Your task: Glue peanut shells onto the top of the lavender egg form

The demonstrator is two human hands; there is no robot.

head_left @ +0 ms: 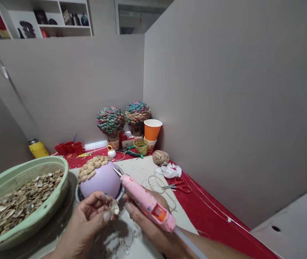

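Note:
Between thumb and fingers, my left hand [90, 216] pinches a half peanut shell [114, 207], its pale hollow side showing. My right hand [148, 216] is wrapped round a pink hot glue gun [142, 198] with a clear glue stick [188, 242] at its rear. The gun's metal nozzle points up and left, close to a purple balloon [101, 181]. Shells [92, 168] cover the balloon's upper left part, and it rests in a round bowl [79, 196]. At the left, a green basket [62, 172] holds many loose half shells [21, 205].
Behind stand two colourful shell-covered balls [110, 120], an orange cup [152, 130], red cups [68, 146] and a yellow bottle [38, 149]. Green-handled pliers [134, 154], a twine ball [160, 157] and red scissors [182, 185] lie nearby. Grey partitions [223, 108] enclose the table.

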